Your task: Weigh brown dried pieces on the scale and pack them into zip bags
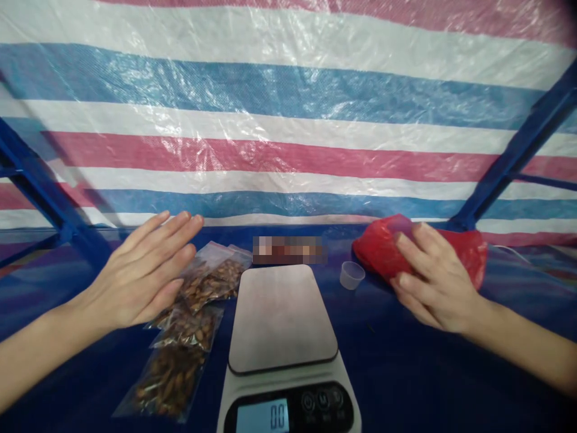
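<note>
My left hand [146, 273] hovers with fingers stretched out and holds nothing. Beside and below it lie several clear zip bags [174, 382] filled with brown nuts or seeds, partly overlapping. On the right, my right hand [435, 279] is in front of a red plastic bag [381, 246], its fingers bent and slightly blurred; whether they touch the bag I cannot tell. Between the hands stands a digital kitchen scale [283, 319] with a bare metal plate, its lit display reading 0.0. A small clear plastic cup [352, 275] sits right of the scale.
Behind the scale is a pixelated reddish-brown object [288, 249]. Everything rests on a dark blue surface [406, 379]. Blue metal posts [500, 162] rise at both sides, and a striped plastic sheet [288, 156] closes off the back.
</note>
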`<state>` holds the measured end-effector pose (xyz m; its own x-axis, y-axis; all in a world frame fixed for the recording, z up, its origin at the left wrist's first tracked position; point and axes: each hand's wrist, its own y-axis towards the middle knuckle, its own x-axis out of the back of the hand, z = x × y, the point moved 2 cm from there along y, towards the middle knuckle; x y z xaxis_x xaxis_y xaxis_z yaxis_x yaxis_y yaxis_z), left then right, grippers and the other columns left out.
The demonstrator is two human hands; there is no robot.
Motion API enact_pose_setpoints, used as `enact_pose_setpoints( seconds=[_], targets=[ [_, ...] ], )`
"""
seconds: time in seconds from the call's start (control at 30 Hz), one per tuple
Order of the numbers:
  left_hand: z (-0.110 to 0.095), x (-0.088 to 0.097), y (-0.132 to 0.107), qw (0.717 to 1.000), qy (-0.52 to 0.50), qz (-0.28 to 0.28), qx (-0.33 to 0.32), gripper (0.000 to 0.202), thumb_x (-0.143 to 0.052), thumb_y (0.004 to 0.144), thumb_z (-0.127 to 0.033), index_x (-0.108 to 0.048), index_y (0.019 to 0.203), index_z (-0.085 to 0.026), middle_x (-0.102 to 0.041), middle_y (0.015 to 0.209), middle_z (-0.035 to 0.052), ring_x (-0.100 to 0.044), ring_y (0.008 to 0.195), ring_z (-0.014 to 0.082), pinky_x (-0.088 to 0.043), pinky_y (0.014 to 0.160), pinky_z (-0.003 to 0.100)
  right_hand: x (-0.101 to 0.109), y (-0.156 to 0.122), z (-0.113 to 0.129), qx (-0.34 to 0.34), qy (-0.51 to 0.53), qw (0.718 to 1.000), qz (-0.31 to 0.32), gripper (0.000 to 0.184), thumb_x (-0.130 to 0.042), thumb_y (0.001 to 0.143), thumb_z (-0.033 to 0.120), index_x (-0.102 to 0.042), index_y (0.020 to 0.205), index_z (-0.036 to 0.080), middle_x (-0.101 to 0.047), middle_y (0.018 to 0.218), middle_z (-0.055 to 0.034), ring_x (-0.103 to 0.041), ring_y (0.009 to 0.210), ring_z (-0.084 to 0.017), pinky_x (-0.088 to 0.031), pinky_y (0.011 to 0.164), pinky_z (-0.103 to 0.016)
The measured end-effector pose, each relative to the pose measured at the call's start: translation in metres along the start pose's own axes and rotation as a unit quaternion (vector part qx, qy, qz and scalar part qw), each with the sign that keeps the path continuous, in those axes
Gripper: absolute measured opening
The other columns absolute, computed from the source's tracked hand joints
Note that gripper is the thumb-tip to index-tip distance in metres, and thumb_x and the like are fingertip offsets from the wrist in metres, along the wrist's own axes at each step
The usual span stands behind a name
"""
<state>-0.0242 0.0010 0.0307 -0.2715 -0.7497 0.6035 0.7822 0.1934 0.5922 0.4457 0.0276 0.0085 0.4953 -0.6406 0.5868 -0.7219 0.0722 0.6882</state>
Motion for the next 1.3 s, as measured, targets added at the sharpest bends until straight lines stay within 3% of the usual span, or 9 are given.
enact_pose_setpoints(
  seconds=[0.07, 0.13, 0.23, 0.3, 0.4, 0.6, 0.77, 1.07, 1.3],
  targets=[
    [-0.003, 0.001, 0.001, 1.000, -0.002, 0.005, -0.022, 0.091, -0.052, 0.089, -0.013, -0.011, 0.170, -0.020, -0.015, 0.179, 0.0084, -0.021, 0.165, 0.0281, -0.018, 0.136, 0.052, 0.002, -0.004, 0.002, 0.025, -0.001, 1.000, 0.000, 0.083, -0.068, 0.090, 0.004, -0.046, 0.158, 0.048, -0.037, 0.171, 0.0074, -0.033, 0.159, -0.027, -0.030, 0.132, -0.058],
    [-0.007, 0.001, 0.003, 0.999, -0.002, 0.012, -0.033, 0.090, -0.051, 0.089, -0.015, -0.010, 0.170, -0.017, -0.015, 0.179, 0.0084, -0.021, 0.165, 0.0271, -0.017, 0.137, 0.050, 0.004, -0.005, 0.003, 0.022, 0.008, 1.000, 0.005, 0.087, -0.067, 0.089, 0.003, -0.042, 0.161, 0.045, -0.033, 0.173, 0.0063, -0.030, 0.160, -0.027, -0.028, 0.133, -0.055],
    [-0.012, 0.003, 0.007, 1.000, -0.005, 0.012, 0.004, 0.087, -0.047, 0.094, -0.018, -0.005, 0.170, -0.016, -0.012, 0.180, 0.0035, -0.016, 0.166, 0.0223, -0.015, 0.138, 0.044, 0.006, -0.003, 0.003, -0.053, 0.034, 0.998, 0.010, 0.096, -0.061, 0.093, 0.003, -0.019, 0.171, 0.038, -0.019, 0.178, 0.0025, -0.021, 0.163, -0.032, -0.025, 0.133, -0.058],
    [-0.014, 0.004, 0.008, 0.999, -0.013, 0.005, 0.044, 0.083, -0.043, 0.096, -0.020, -0.004, 0.169, -0.015, -0.011, 0.180, -0.0005, -0.014, 0.166, 0.0196, -0.015, 0.138, 0.040, 0.006, 0.000, 0.004, -0.121, 0.054, 0.991, 0.014, 0.096, -0.057, 0.096, 0.004, -0.010, 0.172, 0.039, -0.016, 0.179, 0.0034, -0.018, 0.163, -0.033, -0.026, 0.133, -0.059],
    [-0.017, 0.003, 0.006, 0.997, -0.032, 0.001, 0.075, 0.082, -0.042, 0.095, -0.022, -0.007, 0.169, -0.011, -0.013, 0.180, -0.0002, -0.017, 0.166, 0.0202, -0.018, 0.137, 0.037, 0.004, 0.003, 0.008, -0.171, 0.076, 0.982, 0.018, 0.092, -0.054, 0.099, 0.006, -0.009, 0.171, 0.042, -0.015, 0.179, 0.0058, -0.016, 0.163, -0.032, -0.027, 0.133, -0.059],
    [-0.022, -0.005, 0.002, 0.994, -0.072, 0.005, 0.087, 0.087, -0.046, 0.091, -0.015, -0.004, 0.167, -0.006, -0.015, 0.179, 0.0041, -0.020, 0.165, 0.0173, -0.017, 0.135, 0.031, -0.001, 0.002, 0.014, -0.261, 0.127, 0.956, 0.035, 0.083, -0.051, 0.103, 0.016, -0.010, 0.172, 0.037, -0.017, 0.179, 0.0035, -0.019, 0.163, -0.029, -0.023, 0.133, -0.056],
    [-0.024, -0.003, 0.005, 0.993, -0.086, 0.003, 0.084, 0.089, -0.044, 0.090, -0.014, 0.000, 0.167, -0.007, -0.013, 0.179, 0.0051, -0.020, 0.165, 0.0179, -0.019, 0.135, 0.035, -0.003, 0.002, 0.017, -0.344, 0.160, 0.925, 0.031, 0.080, -0.051, 0.105, 0.028, -0.008, 0.172, 0.039, -0.021, 0.178, 0.0023, -0.023, 0.163, -0.026, -0.020, 0.132, -0.053],
    [-0.030, 0.001, -0.006, 0.987, -0.119, 0.009, 0.109, 0.096, -0.046, 0.086, -0.018, 0.004, 0.168, -0.016, -0.017, 0.177, 0.0018, -0.024, 0.163, 0.0218, -0.029, 0.133, 0.043, -0.009, -0.002, 0.018, -0.360, 0.155, 0.918, 0.061, 0.080, -0.053, 0.104, 0.034, -0.011, 0.172, 0.038, -0.025, 0.177, -0.0007, -0.025, 0.162, -0.029, -0.022, 0.130, -0.054],
    [-0.023, -0.001, -0.013, 0.961, -0.148, 0.008, 0.233, 0.091, -0.041, 0.092, -0.019, 0.007, 0.168, -0.030, -0.019, 0.176, 0.0003, -0.025, 0.162, 0.0269, -0.030, 0.132, 0.058, -0.007, -0.003, 0.019, -0.354, 0.152, 0.921, 0.064, 0.080, -0.052, 0.106, 0.030, -0.009, 0.173, 0.033, -0.024, 0.177, -0.0033, -0.027, 0.161, -0.032, -0.024, 0.129, -0.060]
  ],
)
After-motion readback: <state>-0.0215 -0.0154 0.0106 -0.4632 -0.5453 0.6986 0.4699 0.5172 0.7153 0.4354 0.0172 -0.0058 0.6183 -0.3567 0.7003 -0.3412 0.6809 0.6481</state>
